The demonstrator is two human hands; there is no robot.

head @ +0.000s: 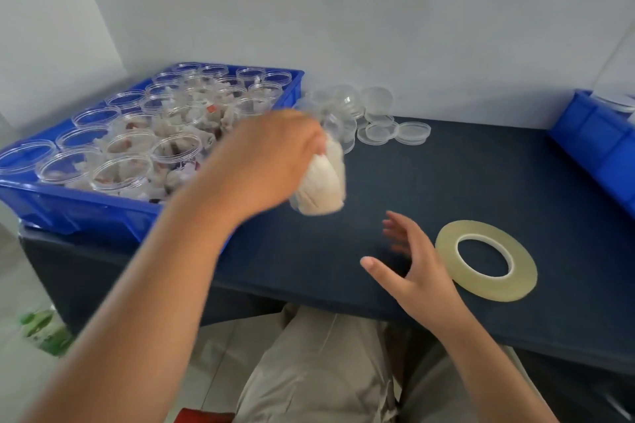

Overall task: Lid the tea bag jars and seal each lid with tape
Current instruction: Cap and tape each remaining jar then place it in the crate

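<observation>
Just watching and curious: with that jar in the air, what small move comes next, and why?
Probably set the jar down on the table by the open right hand. The left hand holds it aloft, with no lid visible on it; loose lids lie just behind.

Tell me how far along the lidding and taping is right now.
Early on, by the look of it. Done: no lidded or taped jar is visible; the jars in the blue tray stand open. In hand: the left hand carries one filled jar, unlidded, over the table; the right hand is open and empty. Left: the lids lie loose, and the tape roll lies flat, untouched.
</observation>
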